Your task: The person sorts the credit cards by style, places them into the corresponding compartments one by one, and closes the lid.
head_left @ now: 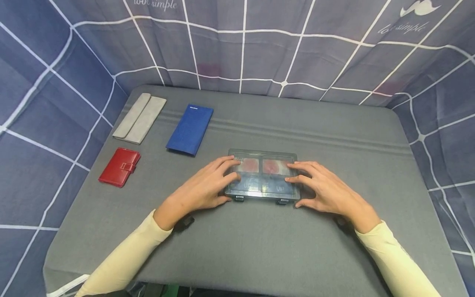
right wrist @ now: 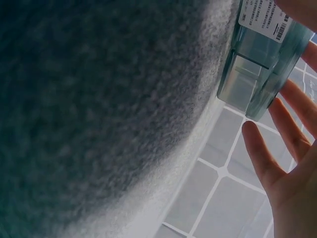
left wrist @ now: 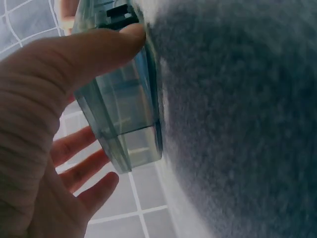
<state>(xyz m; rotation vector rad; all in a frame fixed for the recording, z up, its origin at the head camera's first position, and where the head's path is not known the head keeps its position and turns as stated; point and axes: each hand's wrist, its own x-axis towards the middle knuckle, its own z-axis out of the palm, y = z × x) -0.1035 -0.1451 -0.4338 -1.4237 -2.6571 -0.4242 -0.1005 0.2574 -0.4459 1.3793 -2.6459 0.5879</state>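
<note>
A clear, smoke-tinted plastic storage case lies flat on the grey table, its lid down and two latches facing the person. Through the lid show pinkish-white pieces and dark cards marked VIP. At its left end the left hand holds it, fingers over the lid and thumb low at the front corner; the left wrist view shows that thumb against the case wall. Gripping the right end is the right hand, with fingertips on the lid and thumb by the front corner. A barcode label shows on the case's side.
To the left lie a blue folder, a light grey flap pouch and a red wallet with a strap. Grey cloth covers the table. Blue curtains with white grid lines hang behind and at both sides.
</note>
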